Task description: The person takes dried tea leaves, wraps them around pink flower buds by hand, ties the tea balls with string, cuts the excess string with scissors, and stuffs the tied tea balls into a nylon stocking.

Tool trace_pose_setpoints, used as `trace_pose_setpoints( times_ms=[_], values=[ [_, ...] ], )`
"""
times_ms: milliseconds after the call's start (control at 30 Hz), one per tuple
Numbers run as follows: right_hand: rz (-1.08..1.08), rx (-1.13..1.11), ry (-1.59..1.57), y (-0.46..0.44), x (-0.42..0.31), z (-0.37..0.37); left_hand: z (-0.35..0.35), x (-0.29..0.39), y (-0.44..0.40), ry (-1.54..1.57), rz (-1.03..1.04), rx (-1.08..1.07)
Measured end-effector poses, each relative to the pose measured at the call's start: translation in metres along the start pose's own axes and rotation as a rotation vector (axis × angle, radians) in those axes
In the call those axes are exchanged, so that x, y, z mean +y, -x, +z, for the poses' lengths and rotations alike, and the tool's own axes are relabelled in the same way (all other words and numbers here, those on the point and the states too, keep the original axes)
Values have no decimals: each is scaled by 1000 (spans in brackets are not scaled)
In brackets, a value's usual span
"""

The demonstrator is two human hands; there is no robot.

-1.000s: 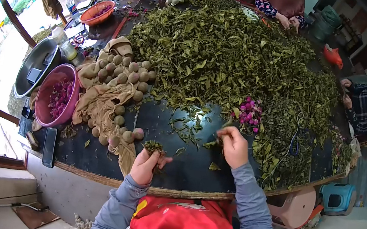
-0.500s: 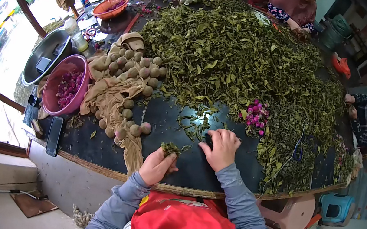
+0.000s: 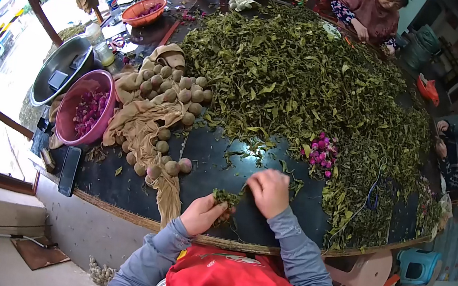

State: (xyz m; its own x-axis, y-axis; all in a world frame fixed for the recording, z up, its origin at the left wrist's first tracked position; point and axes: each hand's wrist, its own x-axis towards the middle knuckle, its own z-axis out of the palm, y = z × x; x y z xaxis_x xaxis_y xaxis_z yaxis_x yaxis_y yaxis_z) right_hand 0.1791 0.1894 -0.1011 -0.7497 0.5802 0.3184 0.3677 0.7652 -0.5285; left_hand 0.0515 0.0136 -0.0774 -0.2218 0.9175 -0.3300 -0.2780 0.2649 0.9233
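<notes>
My left hand (image 3: 202, 214) is closed around a small clump of green leaves (image 3: 225, 196), low over the dark tabletop near the front edge. Just to its right, my right hand (image 3: 270, 193) is curled in, with a thin dark leaf strand (image 3: 244, 188) at its fingertips. Beyond both hands a few loose leaves (image 3: 246, 152) lie on the table. Farther back rises a wide heap of withered green leaves (image 3: 285, 75). Purple-pink flower buds (image 3: 322, 151) sit in a small pile at the heap's front right.
Round cloth-wrapped balls (image 3: 179, 98) and tan cloth (image 3: 141, 122) lie at left. Beside them stand a pink basin (image 3: 108, 117) of buds, a metal basin (image 3: 39, 94) and a phone (image 3: 69, 170). An orange basket (image 3: 141, 20) is farther back. Other people sit around the table.
My left hand has moved right with its clump of leaves. My right hand has drawn slightly closer and lower, its spread fingers now curled in, carrying a leaf strand toward the clump.
</notes>
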Motion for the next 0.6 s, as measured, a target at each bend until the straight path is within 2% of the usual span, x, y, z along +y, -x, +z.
trace_pose_setpoints(
  times_ms=[33, 67, 167, 200, 267, 333, 400, 500, 567, 600],
  values=[
    [9, 131, 99, -13, 0, 1, 2, -1, 1, 6, -3, 9],
    [25, 262, 199, -25, 1, 1, 6, -2, 0, -103, 139, 105],
    [33, 184, 375, -46, 14, 7, 15, 7, -14, -448, 595, 362],
    [-25, 133, 340, -44, 11, 6, 12, 11, -17, -451, 603, 355],
    [-88, 73, 311, -30, -4, 3, 5, 17, -18, -233, 383, 293],
    [-316, 109, 70, -3, -31, -7, 2, 18, -16, -13, 149, 217],
    [-345, 151, 44, 15, -47, -20, 4, 19, -16, -79, 70, 132],
    [-256, 23, 45, 27, -34, -34, 7, 23, -13, -304, -147, -110],
    [-107, 125, 84, 25, -18, -39, 7, 31, -10, -323, -155, -149],
    [-109, 125, 88, 25, -6, -45, 7, 35, -7, -333, -161, -173]
  ],
)
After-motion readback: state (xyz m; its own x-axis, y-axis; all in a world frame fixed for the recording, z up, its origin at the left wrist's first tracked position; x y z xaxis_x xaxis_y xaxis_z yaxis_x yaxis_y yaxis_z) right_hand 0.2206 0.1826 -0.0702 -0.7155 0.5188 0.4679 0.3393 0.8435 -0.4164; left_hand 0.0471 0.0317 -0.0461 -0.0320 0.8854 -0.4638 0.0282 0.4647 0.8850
